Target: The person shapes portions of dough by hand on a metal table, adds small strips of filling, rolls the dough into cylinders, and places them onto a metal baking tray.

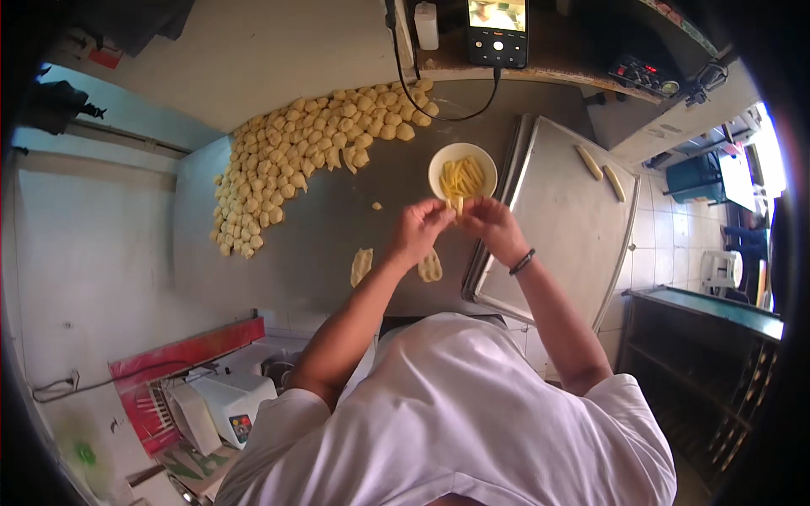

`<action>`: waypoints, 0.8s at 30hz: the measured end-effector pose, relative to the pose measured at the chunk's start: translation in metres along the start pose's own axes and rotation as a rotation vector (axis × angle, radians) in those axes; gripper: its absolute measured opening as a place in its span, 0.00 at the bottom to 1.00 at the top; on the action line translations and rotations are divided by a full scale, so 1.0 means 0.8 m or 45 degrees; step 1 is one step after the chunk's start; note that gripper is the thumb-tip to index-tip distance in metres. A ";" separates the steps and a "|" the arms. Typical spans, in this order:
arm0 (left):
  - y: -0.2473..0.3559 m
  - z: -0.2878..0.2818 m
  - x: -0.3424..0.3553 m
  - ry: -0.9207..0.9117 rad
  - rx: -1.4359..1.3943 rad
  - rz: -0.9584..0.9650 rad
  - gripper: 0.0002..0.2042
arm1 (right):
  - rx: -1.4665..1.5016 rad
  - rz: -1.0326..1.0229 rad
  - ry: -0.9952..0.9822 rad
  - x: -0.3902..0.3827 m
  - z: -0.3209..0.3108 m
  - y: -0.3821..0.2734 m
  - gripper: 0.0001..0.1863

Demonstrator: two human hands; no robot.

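Just below a white bowl (440,165) of yellow strips (463,175), my left hand (420,224) and my right hand (494,228) meet, their fingers closed on a small pale dough piece (456,208), apparently around a yellow strip; details are too small to tell. Beneath them lie two flattened dough ovals (362,266) (429,271), the right one partly behind my left hand. A small dough scrap (377,206) lies left of my hands on the steel worktable (321,228).
Many dough balls (299,139) cover the table's upper left. Metal trays (558,240) at right carry two long dough rolls (589,162). A phone (498,54) with a cable stands on the back shelf, a machine (218,405) sits lower left, and a dark rack (692,354) stands lower right.
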State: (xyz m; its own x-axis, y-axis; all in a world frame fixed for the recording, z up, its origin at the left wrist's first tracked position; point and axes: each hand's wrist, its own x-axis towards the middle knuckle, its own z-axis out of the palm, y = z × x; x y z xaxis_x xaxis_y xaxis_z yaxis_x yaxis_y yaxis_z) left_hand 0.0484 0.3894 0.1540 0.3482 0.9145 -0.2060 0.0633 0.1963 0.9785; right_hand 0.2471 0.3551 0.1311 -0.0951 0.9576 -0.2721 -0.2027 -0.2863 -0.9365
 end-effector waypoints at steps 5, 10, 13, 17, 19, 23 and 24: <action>0.015 0.018 0.053 0.193 0.293 -0.095 0.11 | -0.832 -0.235 0.200 0.068 -0.037 -0.024 0.11; -0.006 0.021 0.077 0.339 0.892 0.188 0.09 | -1.671 -0.700 0.193 0.141 -0.054 -0.015 0.14; -0.031 0.014 0.066 0.528 0.793 0.250 0.09 | -1.955 -0.630 -0.030 0.168 -0.044 -0.011 0.13; -0.041 0.025 0.023 0.463 0.723 0.324 0.09 | -2.189 -0.591 -0.168 0.183 -0.045 -0.015 0.13; -0.039 0.037 0.001 0.525 0.510 0.131 0.09 | -2.292 -0.579 -0.208 0.185 -0.050 -0.015 0.14; -0.098 0.019 -0.024 0.573 0.416 0.239 0.11 | -2.230 -0.803 -0.148 0.202 -0.050 0.015 0.11; -0.096 0.012 -0.034 0.585 0.474 0.227 0.12 | -2.069 -0.829 -0.154 0.199 -0.046 0.011 0.10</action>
State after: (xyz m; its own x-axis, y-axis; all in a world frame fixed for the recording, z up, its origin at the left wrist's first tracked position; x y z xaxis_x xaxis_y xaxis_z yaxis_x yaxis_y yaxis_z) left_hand 0.0432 0.3457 0.0843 -0.0494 0.9970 0.0588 0.3921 -0.0348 0.9193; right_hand 0.2663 0.5062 0.0717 -0.4826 0.8629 0.1497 0.8518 0.5022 -0.1489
